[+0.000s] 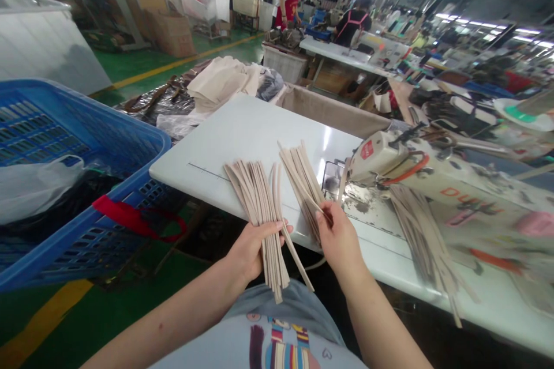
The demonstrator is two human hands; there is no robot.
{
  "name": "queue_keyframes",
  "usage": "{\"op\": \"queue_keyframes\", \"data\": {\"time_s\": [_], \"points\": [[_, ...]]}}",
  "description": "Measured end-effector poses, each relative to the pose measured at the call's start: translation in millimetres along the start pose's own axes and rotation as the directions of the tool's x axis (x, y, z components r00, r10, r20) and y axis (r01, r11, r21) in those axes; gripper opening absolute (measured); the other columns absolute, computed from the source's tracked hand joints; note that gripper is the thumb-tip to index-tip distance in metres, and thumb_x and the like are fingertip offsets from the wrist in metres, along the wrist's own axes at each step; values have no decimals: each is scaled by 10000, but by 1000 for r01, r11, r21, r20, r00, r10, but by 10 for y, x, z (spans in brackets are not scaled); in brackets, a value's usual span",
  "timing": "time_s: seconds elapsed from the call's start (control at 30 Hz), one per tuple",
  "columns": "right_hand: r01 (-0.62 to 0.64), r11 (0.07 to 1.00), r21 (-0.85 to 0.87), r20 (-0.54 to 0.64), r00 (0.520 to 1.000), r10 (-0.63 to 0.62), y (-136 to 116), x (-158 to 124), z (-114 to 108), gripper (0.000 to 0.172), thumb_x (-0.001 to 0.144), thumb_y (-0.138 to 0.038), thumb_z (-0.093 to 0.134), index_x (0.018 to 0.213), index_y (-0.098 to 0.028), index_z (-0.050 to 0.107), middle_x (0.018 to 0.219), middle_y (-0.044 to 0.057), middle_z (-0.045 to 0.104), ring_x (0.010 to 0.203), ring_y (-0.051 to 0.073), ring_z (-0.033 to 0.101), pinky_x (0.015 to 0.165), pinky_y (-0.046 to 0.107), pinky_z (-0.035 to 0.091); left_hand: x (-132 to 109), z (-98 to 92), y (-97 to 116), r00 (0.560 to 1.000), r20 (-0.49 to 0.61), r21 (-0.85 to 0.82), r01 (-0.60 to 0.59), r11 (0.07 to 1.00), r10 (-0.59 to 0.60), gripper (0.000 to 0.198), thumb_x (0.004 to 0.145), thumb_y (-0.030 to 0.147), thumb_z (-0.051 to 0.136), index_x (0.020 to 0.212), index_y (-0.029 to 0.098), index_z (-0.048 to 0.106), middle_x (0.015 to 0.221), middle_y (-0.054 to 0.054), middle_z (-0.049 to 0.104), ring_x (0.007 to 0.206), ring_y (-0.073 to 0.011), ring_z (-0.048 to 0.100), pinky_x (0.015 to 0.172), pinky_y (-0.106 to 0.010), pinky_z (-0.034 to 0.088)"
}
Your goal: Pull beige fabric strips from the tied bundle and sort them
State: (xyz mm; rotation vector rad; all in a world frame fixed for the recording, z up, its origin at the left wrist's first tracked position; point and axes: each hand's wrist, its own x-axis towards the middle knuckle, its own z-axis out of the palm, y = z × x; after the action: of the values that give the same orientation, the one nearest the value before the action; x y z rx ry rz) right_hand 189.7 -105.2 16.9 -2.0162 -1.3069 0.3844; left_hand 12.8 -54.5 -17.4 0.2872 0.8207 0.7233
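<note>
My left hand is closed around a thick bundle of beige fabric strips, thumb across the top. One or two strips stand a little apart on the bundle's right side. My right hand pinches the near end of a strip at a second, smaller bundle of beige strips, which lies on the white sewing table. Just right of that bundle stands the sewing machine, its needle area partly hidden. A third pile of strips lies under the machine's arm.
A blue plastic basket with bags in it stands at the left, a red strap over its rim. Behind the table are beige cloth pieces and a cloth-lined bin. Further back, people work among machines; one wears a red apron.
</note>
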Motion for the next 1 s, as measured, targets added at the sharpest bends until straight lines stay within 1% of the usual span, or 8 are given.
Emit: {"op": "queue_keyframes", "data": {"time_s": [0.07,0.17,0.37,0.57,0.73,0.83,0.9,1.0], "points": [[5,983,-184,-51,999,-15,82,82,-47,254,917,-359,495,1083,-189,584,1012,105,672,921,256,638,836,384,486,-14,-4,16,1000,-4,-20,8,1000,-8,244,670,112,834,874,79,703,842,-98,704,798,-186,698,595,-185,551],[-16,931,-365,-9,1000,14,129,130,-75,259,892,-368,586,1083,-195,613,1078,105,664,963,265,640,823,376,481,-29,0,32,1000,27,-45,4,999,-3,273,660,123,856,872,77,691,790,-69,678,718,-146,669,574,-175,532],[-7,882,-471,30,999,24,70,83,-20,172,909,-312,605,1057,-233,642,1036,64,692,876,217,659,706,307,444,-31,-1,32,998,58,-61,-11,998,15,363,643,146,874,945,115,675,757,-18,653,647,-115,635,551,-174,503],[100,755,-648,-14,990,-143,53,6,72,138,917,-253,566,1015,-209,653,960,84,695,833,225,642,652,305,400,-36,4,38,998,57,-56,7,998,-3,353,691,144,824,1007,122,669,801,-44,685,703,-164,680,570,-216,549],[159,713,-683,-25,970,-241,75,-37,85,151,938,-244,524,1005,-216,656,936,86,691,837,229,635,644,307,393,-33,-2,36,998,62,-127,24,992,-16,306,689,65,811,953,128,669,835,-61,699,893,-232,715,844,-343,603],[168,725,-668,-39,965,-260,29,-93,65,160,935,-240,524,1016,-216,659,931,76,694,836,229,639,649,306,399,-35,8,33,996,83,-122,35,992,-25,295,699,86,825,956,121,684,864,-74,711,926,-249,715,876,-369,601],[186,751,-633,-47,960,-277,-47,-173,56,170,934,-242,522,1027,-209,660,914,69,692,825,228,641,662,308,410,-41,32,28,992,122,-120,33,992,-18,293,706,109,831,967,107,697,980,-113,726,1000,-276,701,905,-389,594],[279,792,-543,-3,943,-334,-217,-331,42,184,942,-235,506,1023,-200,668,895,73,683,813,226,638,704,311,433,-49,78,14,982,191,-114,19,993,3,332,718,167,841,1010,78,709,1090,-160,720,1022,-290,691,936,-410,579]]}}
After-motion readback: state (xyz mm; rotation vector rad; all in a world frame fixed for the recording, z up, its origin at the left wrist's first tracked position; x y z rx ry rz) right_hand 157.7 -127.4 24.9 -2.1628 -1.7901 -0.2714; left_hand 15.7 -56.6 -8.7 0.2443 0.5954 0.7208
